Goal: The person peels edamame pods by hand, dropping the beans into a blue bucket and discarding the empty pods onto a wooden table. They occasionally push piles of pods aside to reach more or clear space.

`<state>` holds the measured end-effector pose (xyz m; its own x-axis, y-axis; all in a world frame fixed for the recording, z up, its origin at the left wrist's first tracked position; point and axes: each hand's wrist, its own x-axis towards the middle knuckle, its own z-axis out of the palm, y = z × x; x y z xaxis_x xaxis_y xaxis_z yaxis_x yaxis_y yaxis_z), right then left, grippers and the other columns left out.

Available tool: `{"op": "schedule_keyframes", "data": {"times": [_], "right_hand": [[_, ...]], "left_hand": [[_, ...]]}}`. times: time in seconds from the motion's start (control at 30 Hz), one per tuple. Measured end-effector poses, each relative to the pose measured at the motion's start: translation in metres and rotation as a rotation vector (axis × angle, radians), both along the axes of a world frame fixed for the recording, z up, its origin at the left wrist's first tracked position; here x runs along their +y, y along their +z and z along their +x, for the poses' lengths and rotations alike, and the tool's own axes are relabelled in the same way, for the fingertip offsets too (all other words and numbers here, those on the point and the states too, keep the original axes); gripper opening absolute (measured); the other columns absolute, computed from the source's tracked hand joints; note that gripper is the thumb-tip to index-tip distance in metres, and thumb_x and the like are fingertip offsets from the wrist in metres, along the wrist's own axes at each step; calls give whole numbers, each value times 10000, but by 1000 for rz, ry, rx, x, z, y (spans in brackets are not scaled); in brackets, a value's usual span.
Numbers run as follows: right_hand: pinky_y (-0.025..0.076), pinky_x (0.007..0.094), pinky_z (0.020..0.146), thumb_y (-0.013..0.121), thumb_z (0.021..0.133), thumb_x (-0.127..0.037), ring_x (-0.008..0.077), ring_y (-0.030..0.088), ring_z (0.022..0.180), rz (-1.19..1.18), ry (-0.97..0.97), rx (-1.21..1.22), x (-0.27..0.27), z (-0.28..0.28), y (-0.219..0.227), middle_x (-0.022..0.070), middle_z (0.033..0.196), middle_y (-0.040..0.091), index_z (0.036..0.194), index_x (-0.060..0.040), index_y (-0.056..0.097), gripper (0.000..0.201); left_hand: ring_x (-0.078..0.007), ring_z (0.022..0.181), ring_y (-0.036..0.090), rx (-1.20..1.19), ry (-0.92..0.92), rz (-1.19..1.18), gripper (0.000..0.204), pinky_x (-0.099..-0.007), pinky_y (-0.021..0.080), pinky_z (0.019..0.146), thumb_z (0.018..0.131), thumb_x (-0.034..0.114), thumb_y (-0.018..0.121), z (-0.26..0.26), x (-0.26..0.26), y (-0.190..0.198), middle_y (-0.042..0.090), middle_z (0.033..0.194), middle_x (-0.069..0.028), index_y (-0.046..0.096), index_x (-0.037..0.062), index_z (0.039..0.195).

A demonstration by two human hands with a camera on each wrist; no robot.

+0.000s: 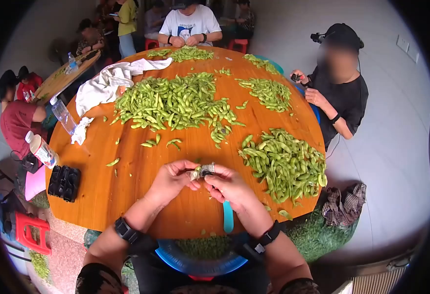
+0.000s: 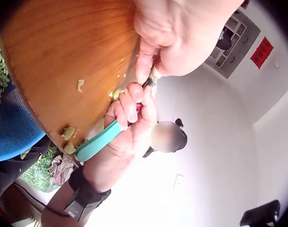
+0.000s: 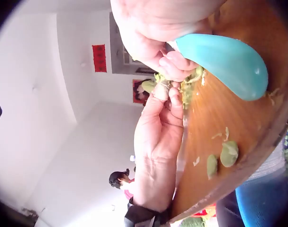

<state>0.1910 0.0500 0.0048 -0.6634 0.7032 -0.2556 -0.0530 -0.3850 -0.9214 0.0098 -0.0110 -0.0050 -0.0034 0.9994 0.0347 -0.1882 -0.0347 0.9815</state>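
Observation:
Close together over the near table edge, both hands work fingertip to fingertip. My left hand (image 1: 168, 183) pinches a small green bean pod (image 3: 159, 77), mostly hidden by the fingers. My right hand (image 1: 232, 186) grips a tool with a teal handle (image 1: 228, 218); its working end is hidden between the hands, and I cannot tell its kind. Whitish wrapping (image 1: 194, 174) covers a left fingertip. Beyond the hands lies a big heap of green pods (image 1: 171, 103), with another pod heap (image 1: 286, 164) to the right.
Below the table edge sits a blue basin (image 1: 200, 264) with green pieces inside. At left are a black tray (image 1: 64, 183), a white-capped bottle (image 1: 42, 149), a clear bottle (image 1: 63, 115) and a white cloth (image 1: 112, 81). Other people sit around the table.

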Motion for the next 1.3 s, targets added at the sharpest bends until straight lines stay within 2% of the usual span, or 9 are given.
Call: {"op": "schedule_keyframes", "data": {"times": [0.23,0.37,0.43,0.63,0.77,0.83,1.07,1.13,1.3], "right_hand": [[295,212,353,547,920,-81,57,415,437,-67,38,26,5,7,2,0,659,523,986,-52,614,98],[301,205,365,535,922,-84,50,414,442,40,-31,-33,-2,3,6,-11,657,519,972,-65,613,94],[307,201,377,533,921,-83,46,417,450,70,-47,-57,-9,-1,13,-15,655,517,973,-70,613,96],[333,195,415,538,914,-81,34,427,480,143,-106,-105,-17,-3,22,-24,647,515,1007,-84,620,124],[373,217,433,540,907,-79,44,451,485,204,-81,-164,-15,0,18,-13,652,540,1034,-63,621,151],[388,228,441,539,905,-78,50,466,488,304,-115,-190,-15,2,17,-3,652,552,1038,-47,614,156],[393,208,450,539,920,-83,42,476,509,531,-21,-296,-16,1,26,-4,694,560,1026,-25,588,131],[398,208,453,541,919,-85,42,481,513,506,-9,-291,-17,1,28,-5,696,563,1025,-30,592,131],[426,254,459,547,898,-88,69,505,492,489,13,-258,-16,-1,22,20,639,573,1061,-42,594,176]], "left_hand": [[-148,763,641,-299,-119,-166,263,-273,538,698,934,51,537,-4,0,7,650,959,-99,547,-19,1187],[-142,747,632,-264,-111,-181,288,-261,531,665,940,85,548,1,2,6,647,945,-90,529,-5,1213],[-140,736,626,98,-15,-89,276,-254,523,638,939,99,559,6,2,5,640,928,-80,538,1,1196],[-111,708,606,-275,-71,-190,240,-238,506,608,929,79,571,-2,-1,2,634,908,-51,549,11,1159],[-96,694,613,-264,35,-77,230,-218,507,629,914,71,592,-1,1,2,657,910,-45,578,11,1136],[-91,694,608,-72,64,-50,197,-213,501,633,907,68,602,-3,1,3,666,926,-49,607,6,1094],[-83,690,600,-77,5,-86,164,-203,494,630,899,80,619,-3,2,3,667,919,-43,635,9,1046],[-90,709,608,-259,3,-151,165,-203,498,631,895,91,630,-4,0,6,665,898,-41,644,11,1039],[-105,725,617,-412,-9,-221,185,-212,508,635,894,95,631,-10,4,-1,663,896,-47,638,4,1054]]}}
